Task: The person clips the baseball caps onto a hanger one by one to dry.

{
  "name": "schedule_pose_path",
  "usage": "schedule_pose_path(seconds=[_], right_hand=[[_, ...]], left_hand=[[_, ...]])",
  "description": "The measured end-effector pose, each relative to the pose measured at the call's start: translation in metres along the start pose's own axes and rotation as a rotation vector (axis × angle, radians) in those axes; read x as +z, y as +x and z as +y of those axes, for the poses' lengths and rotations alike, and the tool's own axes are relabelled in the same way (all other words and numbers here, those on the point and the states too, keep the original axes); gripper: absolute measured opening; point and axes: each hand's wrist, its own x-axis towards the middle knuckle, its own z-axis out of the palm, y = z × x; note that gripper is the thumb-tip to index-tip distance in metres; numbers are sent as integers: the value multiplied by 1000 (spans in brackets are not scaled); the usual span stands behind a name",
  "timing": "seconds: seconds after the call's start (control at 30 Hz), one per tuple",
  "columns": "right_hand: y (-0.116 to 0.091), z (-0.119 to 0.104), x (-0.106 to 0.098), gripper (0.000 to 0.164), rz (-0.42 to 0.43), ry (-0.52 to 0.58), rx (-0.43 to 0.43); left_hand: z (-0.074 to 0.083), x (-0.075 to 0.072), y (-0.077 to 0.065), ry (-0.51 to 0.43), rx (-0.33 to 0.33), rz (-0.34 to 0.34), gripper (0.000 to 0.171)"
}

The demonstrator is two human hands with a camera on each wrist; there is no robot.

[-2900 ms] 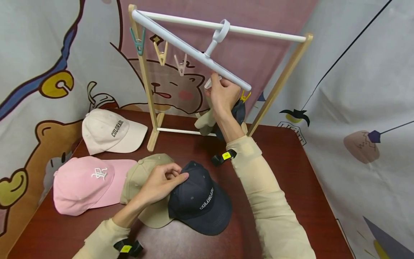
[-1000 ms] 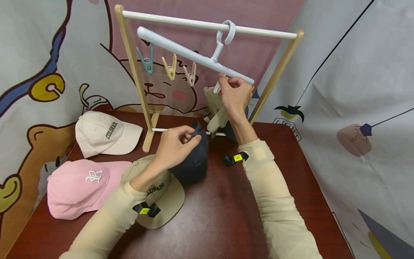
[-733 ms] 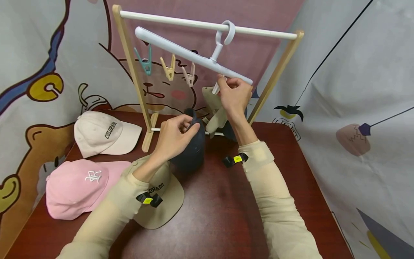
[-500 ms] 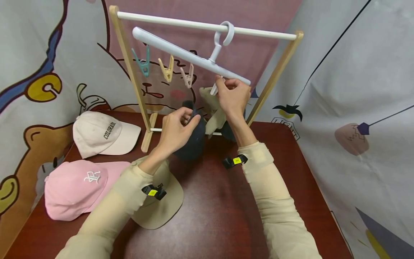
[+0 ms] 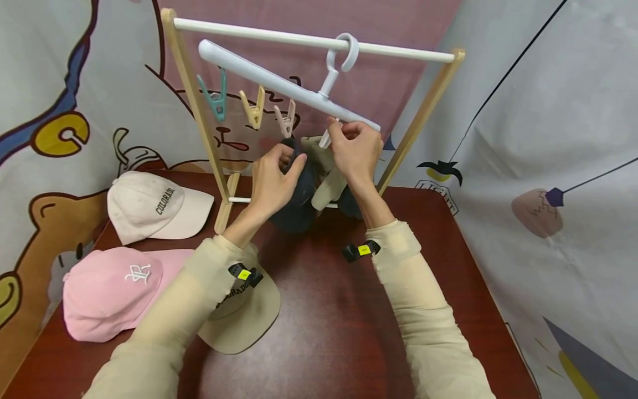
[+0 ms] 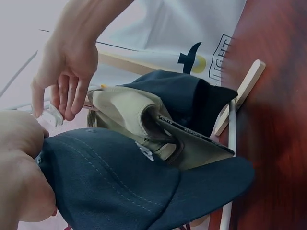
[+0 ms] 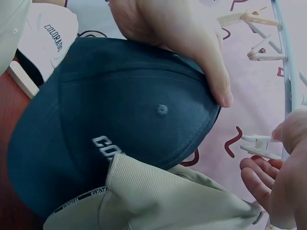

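My left hand [image 5: 273,180] grips a navy cap [image 6: 110,177] at its crown and holds it up under the hanger, brim down. White COLORADO-style lettering on it is partly covered in the right wrist view. Thumb and fingers of my right hand [image 5: 356,149] pinch a white clothespin [image 7: 261,146] below the right half of the pale hanger [image 5: 269,80]; its prongs point toward the navy cap's top, a gap apart from it. Beside it a khaki cap [image 7: 158,196] hangs, overlapping the held cap, with another dark cap [image 6: 168,91] behind.
Teal [image 5: 217,105], yellow [image 5: 255,113] and pale pink clothespins [image 5: 286,121] hang on the hanger's left half. The tilted hanger hooks over the rack's white bar [image 5: 279,36]. On the table [image 5: 339,310] lie a cream cap [image 5: 149,205], a pink cap [image 5: 107,291] and a khaki cap [image 5: 249,327].
My left hand has lifted the navy cap off the khaki one on the table and carried it up and away toward the white clothespin. The right hand stays at the clothespin.
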Motion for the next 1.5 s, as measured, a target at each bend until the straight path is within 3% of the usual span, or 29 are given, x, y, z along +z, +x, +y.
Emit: schedule_pose_path(seconds=[0.27, 0.77, 1.13, 1.5], right_hand=[[-2, -4, 1, 41, -11, -19, -15], [-3, -5, 3, 39, -5, -30, -54], [-4, -7, 4, 38, -13, -34, -72], [-7, -6, 5, 38, 14, -9, -107]], left_hand=[[-1, 8, 14, 9, -28, 85, 33], [-3, 26, 13, 14, -38, 67, 28], [-3, 30, 8, 56, 72, 47, 24], [3, 31, 5, 45, 110, -12, 24]])
